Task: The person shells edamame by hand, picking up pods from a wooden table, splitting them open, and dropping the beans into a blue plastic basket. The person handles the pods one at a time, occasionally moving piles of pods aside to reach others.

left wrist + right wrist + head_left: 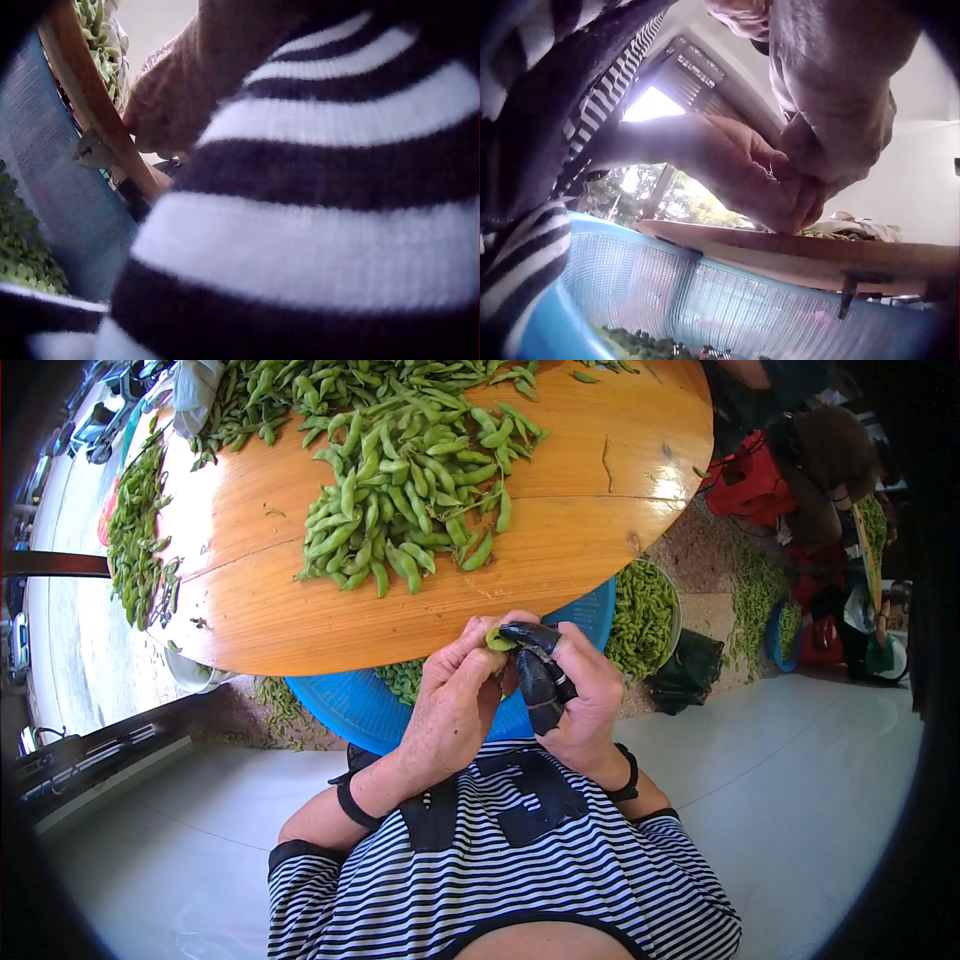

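In the head view both hands meet just in front of the table's near edge, over a blue basket (pixel 335 710). A green soybean pod (pixel 496 641) is pinched between the thumb and fingers of my left hand (pixel 450 695). My right hand (pixel 588 690) has black coverings on several fingers and pinches the same pod from the right. The right wrist view shows the hands together from below, the pod hidden behind the fingers. Mostly striped shirt (pixel 315 247) fills the left wrist view.
A heap of soybean pods (pixel 400 500) lies on the wooden table (pixel 570 480), with more along its left side (pixel 135 535). To the right of the basket stands a round container of green pods (pixel 640 620). A red stool (pixel 750 485) and another person's arm are at upper right.
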Available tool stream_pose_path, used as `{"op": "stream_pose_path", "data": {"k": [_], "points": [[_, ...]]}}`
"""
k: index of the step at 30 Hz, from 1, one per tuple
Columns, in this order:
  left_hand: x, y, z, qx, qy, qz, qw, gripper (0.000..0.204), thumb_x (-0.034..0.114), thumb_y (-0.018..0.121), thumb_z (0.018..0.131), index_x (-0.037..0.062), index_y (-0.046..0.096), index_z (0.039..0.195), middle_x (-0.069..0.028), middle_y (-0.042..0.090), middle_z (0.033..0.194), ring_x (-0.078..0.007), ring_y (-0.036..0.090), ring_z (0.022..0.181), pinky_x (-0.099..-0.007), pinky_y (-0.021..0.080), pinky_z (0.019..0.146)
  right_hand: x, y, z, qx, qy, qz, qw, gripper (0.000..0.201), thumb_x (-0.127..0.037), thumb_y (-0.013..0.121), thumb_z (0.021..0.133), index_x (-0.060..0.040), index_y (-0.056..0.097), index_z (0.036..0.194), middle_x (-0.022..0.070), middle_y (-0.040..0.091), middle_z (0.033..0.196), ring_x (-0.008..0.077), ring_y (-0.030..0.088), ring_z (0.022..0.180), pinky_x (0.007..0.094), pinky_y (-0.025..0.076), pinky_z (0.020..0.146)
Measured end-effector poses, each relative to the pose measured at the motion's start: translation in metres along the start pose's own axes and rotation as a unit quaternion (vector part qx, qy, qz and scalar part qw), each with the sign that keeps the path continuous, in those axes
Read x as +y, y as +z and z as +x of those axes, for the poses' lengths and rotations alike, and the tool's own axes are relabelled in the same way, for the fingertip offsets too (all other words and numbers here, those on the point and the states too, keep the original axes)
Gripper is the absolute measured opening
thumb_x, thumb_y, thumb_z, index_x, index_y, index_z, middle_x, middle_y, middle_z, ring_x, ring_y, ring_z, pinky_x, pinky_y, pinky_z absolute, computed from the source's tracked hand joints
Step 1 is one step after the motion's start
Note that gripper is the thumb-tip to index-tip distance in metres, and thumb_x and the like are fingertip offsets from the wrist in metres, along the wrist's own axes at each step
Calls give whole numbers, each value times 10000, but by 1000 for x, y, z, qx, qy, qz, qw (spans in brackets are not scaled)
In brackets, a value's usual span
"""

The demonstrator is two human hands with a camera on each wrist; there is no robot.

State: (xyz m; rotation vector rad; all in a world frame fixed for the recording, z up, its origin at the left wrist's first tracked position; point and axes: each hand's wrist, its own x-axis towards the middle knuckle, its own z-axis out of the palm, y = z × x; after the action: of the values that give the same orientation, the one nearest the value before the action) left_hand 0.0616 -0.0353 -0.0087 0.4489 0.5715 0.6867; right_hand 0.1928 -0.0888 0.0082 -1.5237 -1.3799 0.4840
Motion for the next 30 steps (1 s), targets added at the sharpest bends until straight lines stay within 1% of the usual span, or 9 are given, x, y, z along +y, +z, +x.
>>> {"op": "stream_pose_path", "data": {"k": [3,6,8,12,15,22,25,28,30], "points": [[1,10,0,26,3,-1,1000,276,31,430,975,-19,611,1178,29,415,931,-82,419,799,-235,348,700,-2,-5,2,-24,20,20,999,192,36,644,762,36,628,953,95,482,729,200,504,588,299,391,511],[-1,9,1,24,7,8,1000,265,37,444,993,-20,608,1194,24,416,939,-85,415,792,-231,344,688,-5,-8,2,-30,165,166,972,224,35,632,796,26,649,1019,54,540,769,118,511,623,263,397,526],[-2,5,0,17,12,15,1000,266,39,449,997,-20,605,1204,21,411,936,-87,411,781,-231,342,682,-2,-17,2,-71,305,348,884,295,31,619,825,-5,651,1116,0,575,777,50,495,628,213,392,533],[0,7,0,17,20,63,998,291,33,452,995,-27,582,1249,13,403,915,-94,407,753,-230,344,670,8,-16,-2,-83,314,405,855,312,13,593,858,-28,637,1165,-32,557,724,23,470,584,180,375,523],[-4,3,1,30,13,33,999,311,30,454,990,-23,565,1276,5,433,937,-93,417,752,-222,350,680,4,-9,-2,-57,156,199,966,258,-5,573,887,-15,631,1138,-37,541,686,10,454,556,165,356,500],[6,-3,1,-21,-13,124,992,273,-1,494,960,-17,617,1202,-7,610,1039,-119,558,880,-238,464,799,9,-35,1,59,313,463,827,245,-130,449,1004,64,596,978,32,543,651,55,401,468,205,306,426],[29,-7,0,-217,-5,452,865,219,11,599,903,-12,673,1108,-88,693,905,-176,652,841,-298,525,783,32,-70,-9,144,254,422,858,272,-172,465,1001,60,607,1025,53,587,701,57,415,467,203,314,426],[48,4,1,-119,99,606,780,222,19,640,864,-2,686,1080,-148,697,889,-219,667,818,-321,527,745,64,-126,-19,131,273,37,952,254,-48,520,939,-11,623,1167,35,586,729,57,447,520,219,349,474],[55,4,16,-79,177,692,696,222,9,649,843,-12,677,1062,-171,661,883,-284,656,803,-346,519,702,81,-143,-24,147,248,-132,948,310,1,531,906,-41,621,1199,27,571,717,66,456,549,227,365,503]]}}
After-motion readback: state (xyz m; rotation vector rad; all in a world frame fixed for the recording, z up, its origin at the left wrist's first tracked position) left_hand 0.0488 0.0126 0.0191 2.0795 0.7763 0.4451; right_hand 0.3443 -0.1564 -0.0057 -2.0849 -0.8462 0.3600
